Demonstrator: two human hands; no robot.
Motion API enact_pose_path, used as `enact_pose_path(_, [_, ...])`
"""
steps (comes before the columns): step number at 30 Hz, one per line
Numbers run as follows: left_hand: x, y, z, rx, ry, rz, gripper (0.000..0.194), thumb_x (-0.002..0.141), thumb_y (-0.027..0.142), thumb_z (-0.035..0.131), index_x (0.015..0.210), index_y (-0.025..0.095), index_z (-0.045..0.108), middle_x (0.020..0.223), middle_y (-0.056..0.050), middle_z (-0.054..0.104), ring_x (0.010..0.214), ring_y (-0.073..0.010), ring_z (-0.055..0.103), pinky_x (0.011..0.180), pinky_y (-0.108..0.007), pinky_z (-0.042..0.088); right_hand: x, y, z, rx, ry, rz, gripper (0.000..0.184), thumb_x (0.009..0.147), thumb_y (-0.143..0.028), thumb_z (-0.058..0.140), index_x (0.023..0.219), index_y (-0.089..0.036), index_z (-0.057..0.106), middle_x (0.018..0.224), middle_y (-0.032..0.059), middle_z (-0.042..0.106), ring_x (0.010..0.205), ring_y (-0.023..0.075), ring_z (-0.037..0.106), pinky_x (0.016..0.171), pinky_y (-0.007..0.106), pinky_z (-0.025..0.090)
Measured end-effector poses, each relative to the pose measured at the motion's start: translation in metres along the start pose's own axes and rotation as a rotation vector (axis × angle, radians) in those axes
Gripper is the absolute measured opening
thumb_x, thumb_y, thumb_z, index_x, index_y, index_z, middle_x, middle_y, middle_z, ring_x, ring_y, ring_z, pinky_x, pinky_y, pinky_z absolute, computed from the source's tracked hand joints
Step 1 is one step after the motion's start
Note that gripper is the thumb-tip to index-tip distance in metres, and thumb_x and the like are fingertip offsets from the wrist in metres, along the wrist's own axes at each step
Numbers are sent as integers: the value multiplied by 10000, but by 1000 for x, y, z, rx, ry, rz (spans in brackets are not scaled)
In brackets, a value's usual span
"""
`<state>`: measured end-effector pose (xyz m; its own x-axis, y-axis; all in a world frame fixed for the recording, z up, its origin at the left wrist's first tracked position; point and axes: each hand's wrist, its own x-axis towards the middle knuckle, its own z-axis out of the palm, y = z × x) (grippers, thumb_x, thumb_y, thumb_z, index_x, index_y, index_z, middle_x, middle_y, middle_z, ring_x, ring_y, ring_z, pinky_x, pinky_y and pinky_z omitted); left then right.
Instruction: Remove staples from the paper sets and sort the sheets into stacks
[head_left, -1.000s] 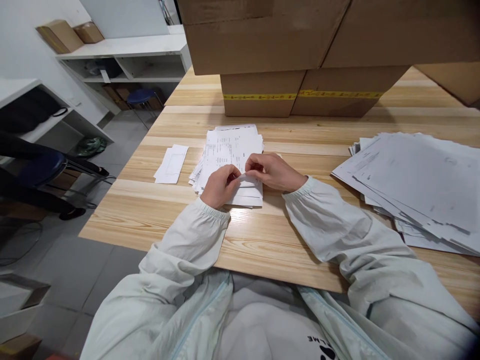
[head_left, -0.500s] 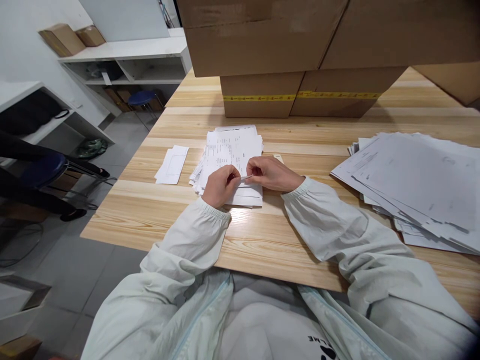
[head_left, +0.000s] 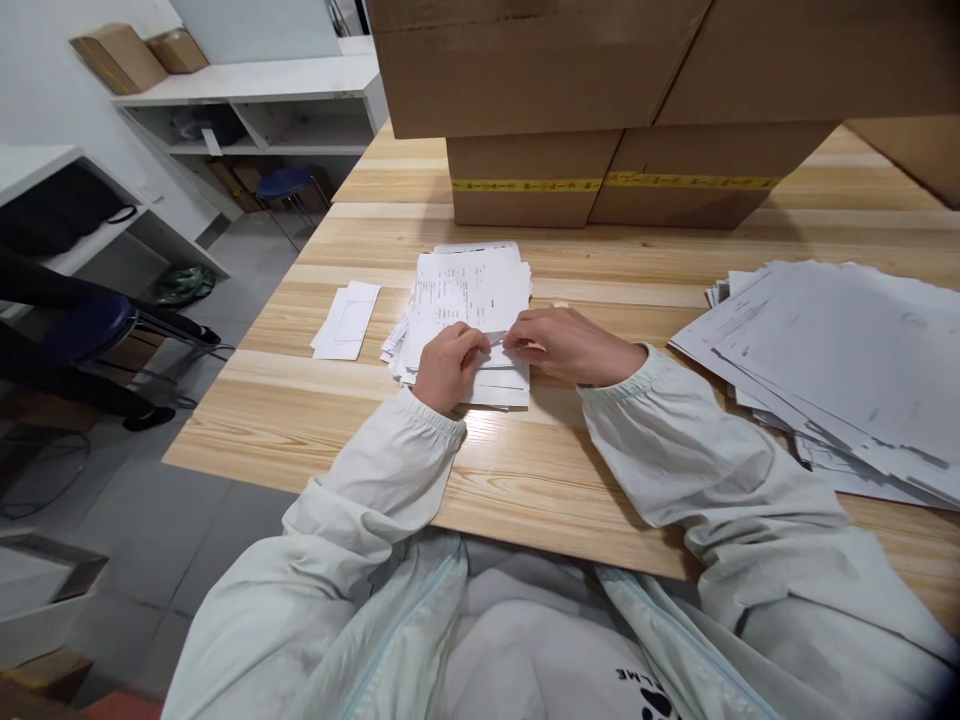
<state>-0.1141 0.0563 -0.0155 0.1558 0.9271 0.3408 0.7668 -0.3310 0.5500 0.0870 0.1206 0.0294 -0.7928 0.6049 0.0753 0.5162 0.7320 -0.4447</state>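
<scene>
A stack of printed white sheets (head_left: 465, 285) lies on the wooden table in front of me. Across its near part, my left hand (head_left: 450, 368) and my right hand (head_left: 566, 342) face each other with only a small gap between the fingertips. Both have curled fingers that pinch a sheet of paper (head_left: 496, 340), whose raised edge shows between them. Most of that edge is hidden by my fingers. To the left of the stack lie a few small white paper slips (head_left: 349, 320), apart from my hands. A small pale yellow piece (head_left: 559, 304) shows just behind my right hand.
A larger, fanned pile of papers (head_left: 832, 350) sits on the right of the table (head_left: 300, 420). Big cardboard boxes (head_left: 525, 180) are stacked at the back. On the left, a person's legs (head_left: 90, 360) show beside a blue stool (head_left: 86, 330).
My right hand has shifted slightly right, and the gap between my fingertips is a little wider. The view has tilted slightly. Both hands stay at the paper.
</scene>
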Motion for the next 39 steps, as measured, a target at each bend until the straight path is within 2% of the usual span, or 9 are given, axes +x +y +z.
enact_pose_path(2, [1,0,-1,47,-38,18,146,884,155,522,876,217,654,857,-35,602,838,-187,589,791,-329,475,1,1,1,-15,-54,17,177,849,-79,585,910,-174,722,984,93,707,864,216,607,730,308,363])
enact_pose_path(6, [8,4,-4,124,-126,-20,113,831,231,650,940,208,667,912,-49,601,906,-220,604,825,-349,482,1,4,-3,-5,-29,29,190,864,-92,575,946,-170,729,990,91,722,865,208,612,744,301,372])
enact_pose_path(11, [32,14,-14,269,-348,-70,164,769,248,682,912,201,618,997,-79,618,894,-247,617,798,-368,469,-5,4,-15,-45,39,66,187,888,-142,558,973,-157,724,952,85,725,799,188,589,703,291,348])
enact_pose_path(14, [44,16,-19,297,-415,-58,172,746,228,674,901,202,604,971,-80,642,901,-258,622,791,-366,460,-7,1,-19,-45,55,73,181,890,-158,570,980,-155,727,928,78,725,783,177,588,688,285,344])
enact_pose_path(20, [47,11,-24,278,-387,-21,175,747,107,601,893,202,596,880,-46,688,821,-220,625,753,-329,436,-6,3,-16,157,94,89,152,855,-141,614,949,-153,734,872,54,731,763,167,620,708,292,413])
enact_pose_path(26, [45,11,-23,263,-364,-30,216,744,79,597,922,198,622,859,-33,710,756,-203,622,706,-311,420,2,7,-5,861,108,282,44,869,-161,648,861,-158,692,812,32,685,714,134,651,690,286,563])
enact_pose_path(28, [45,10,-23,255,-359,-24,220,747,81,595,932,193,634,861,-37,708,761,-204,625,713,-314,425,4,8,-3,1013,103,349,23,869,-156,671,853,-156,688,786,27,672,710,126,653,677,274,590])
enact_pose_path(35, [39,8,-21,284,-377,-2,204,793,130,543,902,210,697,921,-61,663,825,-228,640,777,-356,463,6,11,2,1158,105,417,46,894,-132,662,870,-154,695,789,42,695,688,119,659,626,247,603])
enact_pose_path(39, [35,10,-21,270,-372,-27,160,809,283,639,940,206,687,987,-67,654,879,-239,644,794,-364,475,7,10,3,1167,108,434,36,891,-159,688,860,-152,702,806,50,701,704,120,657,618,240,606])
